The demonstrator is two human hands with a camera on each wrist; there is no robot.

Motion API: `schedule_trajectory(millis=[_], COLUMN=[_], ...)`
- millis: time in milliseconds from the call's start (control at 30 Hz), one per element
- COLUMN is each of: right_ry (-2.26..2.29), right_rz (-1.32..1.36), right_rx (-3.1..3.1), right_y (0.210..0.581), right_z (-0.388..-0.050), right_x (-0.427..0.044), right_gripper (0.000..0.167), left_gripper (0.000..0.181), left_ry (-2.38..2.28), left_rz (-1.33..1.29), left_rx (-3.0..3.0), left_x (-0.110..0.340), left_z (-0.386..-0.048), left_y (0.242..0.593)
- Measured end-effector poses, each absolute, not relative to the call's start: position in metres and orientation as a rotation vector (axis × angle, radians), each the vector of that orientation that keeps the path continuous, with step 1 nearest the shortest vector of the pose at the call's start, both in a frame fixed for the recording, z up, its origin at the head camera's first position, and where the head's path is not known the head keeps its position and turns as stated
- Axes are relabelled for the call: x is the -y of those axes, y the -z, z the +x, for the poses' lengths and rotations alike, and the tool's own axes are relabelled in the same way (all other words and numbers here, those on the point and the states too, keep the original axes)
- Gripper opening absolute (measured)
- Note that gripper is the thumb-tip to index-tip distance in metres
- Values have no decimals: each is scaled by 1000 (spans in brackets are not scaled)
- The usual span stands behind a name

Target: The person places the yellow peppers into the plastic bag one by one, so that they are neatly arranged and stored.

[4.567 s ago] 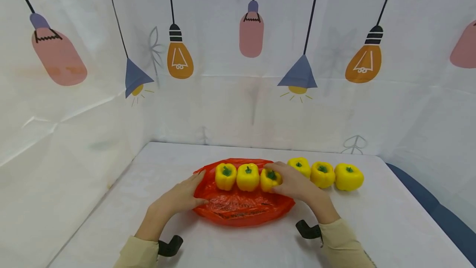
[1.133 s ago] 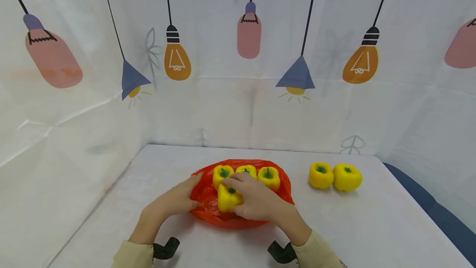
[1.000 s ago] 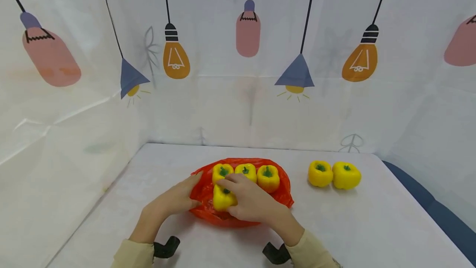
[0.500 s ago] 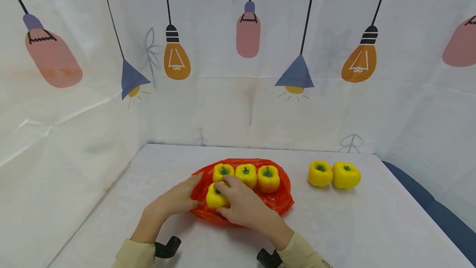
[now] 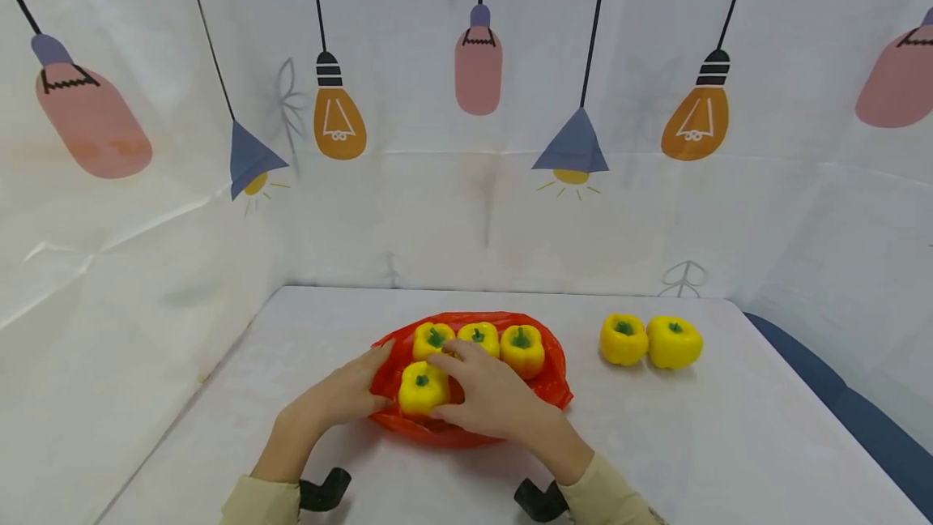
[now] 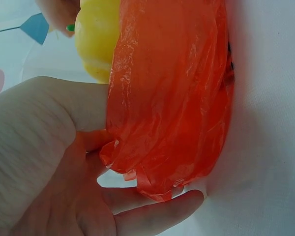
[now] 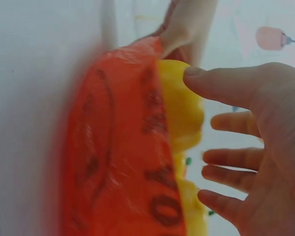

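Observation:
A red plastic bag [image 5: 555, 375] with dark print lies spread on the table, its mouth up. Three yellow bell peppers stand in a row at its back; the middle one [image 5: 479, 334] is partly covered by my right hand. A fourth yellow bell pepper [image 5: 423, 389] sits at the front left inside. My left hand [image 5: 338, 394] holds the bag's left rim, thumb hooked inside and fingers outside, as the left wrist view shows. My right hand [image 5: 499, 395] hovers over the bag with fingers spread, its thumb tip [image 7: 194, 76] close to or touching the front pepper.
Two more yellow bell peppers [image 5: 649, 342] stand side by side on the white table [image 5: 692, 444], right of the bag. A white sheet [image 5: 430, 209] printed with lamps hangs behind and at the left. A dark blue chair [image 5: 809, 355] shows past the right edge.
A fourth pepper has come from the table row into the bag's front left, carried by my right hand. The right fingers have since loosened and drawn slightly right. My left hand stays on the rim.

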State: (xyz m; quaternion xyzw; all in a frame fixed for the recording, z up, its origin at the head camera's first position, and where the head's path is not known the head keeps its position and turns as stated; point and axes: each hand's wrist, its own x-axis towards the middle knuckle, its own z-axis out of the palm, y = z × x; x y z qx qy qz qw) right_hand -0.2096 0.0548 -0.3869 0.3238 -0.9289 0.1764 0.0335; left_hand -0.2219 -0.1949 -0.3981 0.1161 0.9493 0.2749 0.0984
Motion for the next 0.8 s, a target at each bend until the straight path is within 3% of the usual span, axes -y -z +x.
schedule_trajectory(millis=[233, 800], right_ry=[-647, -621], right_rz=[998, 557], right_rx=[2874, 2845], right_y=[371, 359], right_z=[-213, -253], right_x=[-82, -189], right_gripper=[61, 63], left_gripper=[85, 84], left_ry=[-784, -773], left_rz=[352, 353], left_rx=[-2814, -2822], left_x=[196, 196], left_z=[-222, -221], left_y=[398, 397])
